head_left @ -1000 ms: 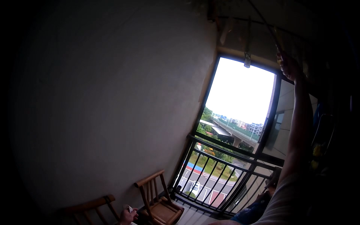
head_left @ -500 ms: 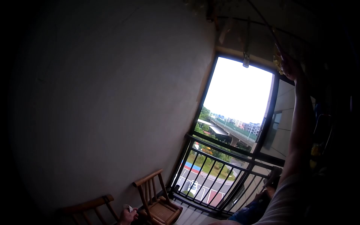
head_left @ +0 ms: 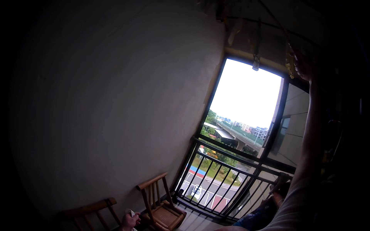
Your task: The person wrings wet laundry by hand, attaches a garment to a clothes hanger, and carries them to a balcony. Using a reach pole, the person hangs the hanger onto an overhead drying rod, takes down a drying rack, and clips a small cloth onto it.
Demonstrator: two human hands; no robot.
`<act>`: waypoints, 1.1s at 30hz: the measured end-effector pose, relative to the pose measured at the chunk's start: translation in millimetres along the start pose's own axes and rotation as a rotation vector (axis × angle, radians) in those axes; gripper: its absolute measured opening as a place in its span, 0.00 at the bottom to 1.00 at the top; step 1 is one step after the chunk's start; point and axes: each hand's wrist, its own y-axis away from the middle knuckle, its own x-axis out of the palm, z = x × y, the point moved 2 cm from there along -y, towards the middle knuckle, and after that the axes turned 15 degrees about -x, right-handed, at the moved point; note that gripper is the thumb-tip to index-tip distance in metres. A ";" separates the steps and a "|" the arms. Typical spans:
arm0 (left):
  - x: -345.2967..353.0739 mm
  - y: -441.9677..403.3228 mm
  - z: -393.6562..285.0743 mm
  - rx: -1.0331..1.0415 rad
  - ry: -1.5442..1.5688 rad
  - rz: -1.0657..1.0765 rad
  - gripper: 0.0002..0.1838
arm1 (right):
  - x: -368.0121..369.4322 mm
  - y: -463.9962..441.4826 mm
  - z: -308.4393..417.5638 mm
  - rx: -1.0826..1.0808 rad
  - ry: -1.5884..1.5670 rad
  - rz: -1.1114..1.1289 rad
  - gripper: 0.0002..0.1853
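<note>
My right arm stretches up along the right side, and my right hand is closed round the lower end of a thin dark pole. The pole slants up and to the left, out of the top of the view. Pale yellowish hanging things dangle beside that hand; poor light hides what they are. Low down at the left, my left hand is closed on a small white object, mostly covered by the fingers. It is beside a wooden chair.
A second wooden chair stands against the grey wall. Ahead are a tall window and a dark metal railing, with a road and parked car outside. A small clear item hangs before the window top. Another person's hand shows near the railing.
My right hand and the pole have shifted slightly to the right in the view. My left hand stays low by the chair, nearly unmoved.
</note>
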 end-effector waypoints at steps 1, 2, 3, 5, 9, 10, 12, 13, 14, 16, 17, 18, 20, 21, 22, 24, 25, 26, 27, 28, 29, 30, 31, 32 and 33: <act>0.4 -0.9 0.1 0.007 -0.007 -0.003 0.12 | -1.8 2.2 1.8 0.007 0.002 -0.007 0.16; 0.5 -3.2 1.2 0.009 -0.004 0.001 0.12 | -3.7 3.2 3.0 0.025 -0.011 -0.054 0.16; 0.8 -5.3 2.3 0.011 -0.002 0.005 0.12 | 0.8 5.8 6.0 0.043 -0.023 -0.102 0.16; 3.0 -6.4 3.7 0.011 -0.004 0.010 0.12 | 8.8 6.9 9.3 0.038 -0.040 -0.158 0.16; 8.2 2.3 -0.4 -0.009 0.002 0.008 0.12 | 27.5 2.1 17.1 0.017 -0.048 -0.211 0.14; 8.7 3.3 1.0 -0.020 0.008 0.007 0.12 | 30.2 1.2 18.4 0.031 -0.047 -0.228 0.14; 8.7 4.4 4.6 0.016 0.040 0.029 0.12 | 18.4 -9.0 14.7 0.005 -0.104 -0.096 0.13; 7.7 4.5 7.1 0.035 0.056 0.040 0.12 | 12.9 -15.5 9.6 -0.008 -0.133 -0.031 0.12; 6.3 -0.3 11.3 0.011 0.053 0.036 0.12 | 15.4 -20.4 2.3 -0.024 -0.208 0.006 0.11; 5.5 -12.0 18.4 -0.035 0.045 0.028 0.12 | 18.6 -26.4 -12.4 -0.056 -0.358 0.078 0.10; 7.1 -8.7 17.0 -0.042 0.038 0.026 0.12 | 26.0 -26.1 -14.1 -0.079 -0.343 0.034 0.09; 8.4 -6.4 13.1 -0.048 0.030 0.023 0.12 | 43.8 -25.5 -17.7 -0.103 -0.329 -0.010 0.09; 11.2 -2.5 12.0 -0.050 0.025 0.024 0.12 | 51.2 -36.3 -32.8 -0.113 -0.481 0.058 0.08; 12.4 -0.6 13.1 -0.045 0.026 0.030 0.12 | 62.8 -36.3 -30.7 -0.146 -0.434 -0.045 0.07; 13.0 0.9 14.6 -0.041 0.028 0.036 0.12 | 89.3 -35.4 -24.9 -0.179 -0.387 -0.148 0.07; 12.4 -1.7 21.8 -0.052 0.026 0.036 0.12 | 111.7 -40.5 -25.0 -0.231 -0.374 -0.193 0.08; 12.3 -2.1 26.3 -0.058 0.026 0.037 0.12 | 117.1 -49.2 -28.6 -0.250 -0.409 -0.136 0.08; 11.6 -1.4 30.7 -0.056 0.028 0.030 0.12 | 122.8 -55.0 -32.0 -0.271 -0.445 -0.078 0.09; 11.1 0.9 34.3 -0.055 0.032 0.023 0.12 | 126.5 -59.1 -38.2 -0.272 -0.517 -0.025 0.09; 10.4 1.5 36.1 -0.053 0.036 0.017 0.12 | 131.4 -63.5 -46.2 -0.274 -0.588 0.029 0.09; 9.7 4.8 37.9 -0.050 0.032 0.011 0.12 | 134.1 -66.5 -51.6 -0.276 -0.661 0.083 0.10; 9.0 8.0 39.4 -0.046 0.029 0.004 0.12 | 139.4 -66.0 -54.5 -0.270 -0.689 0.082 0.10; 7.9 12.3 40.8 -0.044 0.023 -0.002 0.12 | 143.5 -63.6 -58.1 -0.264 -0.717 0.078 0.10; 6.5 13.6 41.7 -0.040 0.020 -0.001 0.12 | 146.6 -60.1 -63.0 -0.258 -0.743 0.071 0.10; 5.1 15.7 42.5 -0.035 0.015 0.002 0.12 | 150.5 -54.8 -64.4 -0.249 -0.788 0.069 0.10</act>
